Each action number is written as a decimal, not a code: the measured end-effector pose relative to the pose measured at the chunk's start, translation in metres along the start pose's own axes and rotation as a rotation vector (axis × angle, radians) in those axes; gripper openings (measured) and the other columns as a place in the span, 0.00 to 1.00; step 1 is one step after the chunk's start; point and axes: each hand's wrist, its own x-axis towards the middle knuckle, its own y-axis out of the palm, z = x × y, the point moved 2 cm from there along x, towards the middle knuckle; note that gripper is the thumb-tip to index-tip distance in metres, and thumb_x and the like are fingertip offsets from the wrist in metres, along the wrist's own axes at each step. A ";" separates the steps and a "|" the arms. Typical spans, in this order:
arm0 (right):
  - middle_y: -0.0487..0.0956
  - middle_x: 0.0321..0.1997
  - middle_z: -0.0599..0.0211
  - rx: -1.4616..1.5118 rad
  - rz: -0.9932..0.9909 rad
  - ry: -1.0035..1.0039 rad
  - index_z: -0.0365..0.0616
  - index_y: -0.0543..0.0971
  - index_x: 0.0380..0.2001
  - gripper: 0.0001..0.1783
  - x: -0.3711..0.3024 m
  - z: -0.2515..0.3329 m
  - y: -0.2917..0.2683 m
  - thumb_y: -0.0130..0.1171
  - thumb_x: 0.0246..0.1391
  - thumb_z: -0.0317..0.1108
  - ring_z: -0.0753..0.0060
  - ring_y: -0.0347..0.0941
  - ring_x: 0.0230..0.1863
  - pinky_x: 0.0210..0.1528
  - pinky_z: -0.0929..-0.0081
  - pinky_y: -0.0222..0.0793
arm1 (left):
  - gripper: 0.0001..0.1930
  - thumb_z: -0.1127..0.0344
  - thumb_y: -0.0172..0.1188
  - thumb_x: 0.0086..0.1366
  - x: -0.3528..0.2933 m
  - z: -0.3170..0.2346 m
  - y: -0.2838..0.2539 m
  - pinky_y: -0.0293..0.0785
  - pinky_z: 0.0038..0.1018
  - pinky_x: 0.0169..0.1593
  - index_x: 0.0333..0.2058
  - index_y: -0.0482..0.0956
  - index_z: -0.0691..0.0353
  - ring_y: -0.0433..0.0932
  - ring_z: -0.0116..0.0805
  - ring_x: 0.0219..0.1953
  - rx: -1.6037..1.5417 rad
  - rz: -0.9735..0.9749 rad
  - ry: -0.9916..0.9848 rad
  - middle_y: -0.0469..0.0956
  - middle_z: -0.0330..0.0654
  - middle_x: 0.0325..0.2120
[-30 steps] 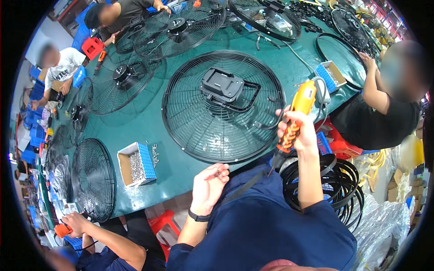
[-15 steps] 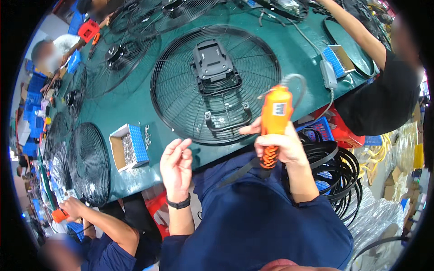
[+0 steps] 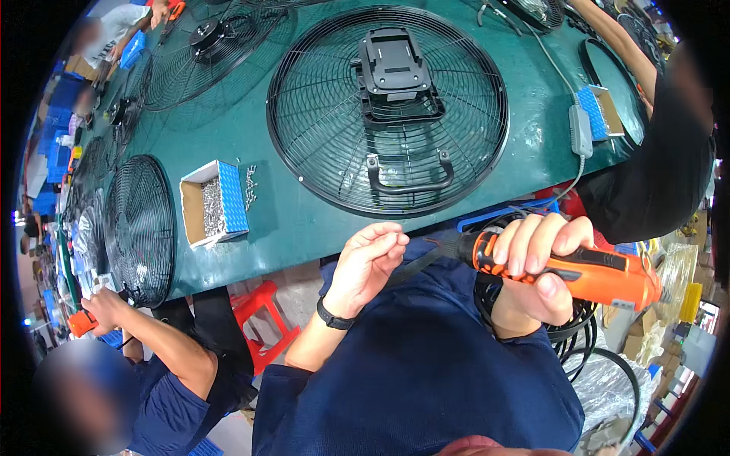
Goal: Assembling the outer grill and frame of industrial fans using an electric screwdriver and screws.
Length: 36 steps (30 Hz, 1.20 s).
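Observation:
My right hand (image 3: pixel 536 262) grips an orange and black electric screwdriver (image 3: pixel 608 280), which lies nearly level with its bit pointing left. Facing that tip, my left hand (image 3: pixel 369 266) pinches thumb and fingers together; whatever they hold is too small to make out. Beyond both hands, a round black fan grille (image 3: pixel 319 163) rests flat on the green table. On the grille sit a black mounting bracket (image 3: pixel 394 64) and, closer to me, a black curved handle (image 3: pixel 411 186).
An open blue box of small screws (image 3: pixel 215 209) stands left of the grille, with loose screws (image 3: pixel 250 186) beside it. A grey cable controller (image 3: pixel 580 129) lies at the right. Co-workers stand at left and right. A red stool (image 3: pixel 262 323) is below the table edge.
The screwdriver has swung from upright to nearly level, moving right and toward me. My left hand has moved right, its fingers now pinched near the bit. The table scene has shifted in view.

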 end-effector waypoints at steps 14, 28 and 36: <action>0.71 0.27 0.61 0.029 0.052 0.042 0.43 0.65 0.39 0.19 0.001 -0.016 0.016 0.60 0.45 0.28 0.68 0.69 0.26 0.30 0.66 0.69 | 0.08 0.67 0.51 0.66 -0.001 0.010 0.002 0.58 0.16 0.23 0.36 0.75 0.67 0.64 0.22 0.23 -0.138 0.168 -0.181 0.75 0.39 0.26; 0.71 0.27 0.62 -0.028 0.014 0.098 0.44 0.65 0.38 0.19 0.001 -0.023 0.024 0.62 0.44 0.29 0.68 0.69 0.25 0.30 0.66 0.69 | 0.09 0.67 0.51 0.67 -0.002 0.007 0.000 0.55 0.15 0.21 0.32 0.75 0.66 0.62 0.19 0.19 0.090 0.125 -0.104 0.73 0.36 0.20; 0.72 0.30 0.58 -0.127 0.101 0.018 0.42 0.64 0.41 0.20 -0.004 -0.031 0.024 0.60 0.47 0.28 0.65 0.69 0.28 0.33 0.62 0.70 | 0.09 0.68 0.51 0.66 0.008 0.010 0.009 0.59 0.18 0.27 0.39 0.73 0.68 0.63 0.22 0.25 -0.124 0.027 -0.084 0.68 0.35 0.23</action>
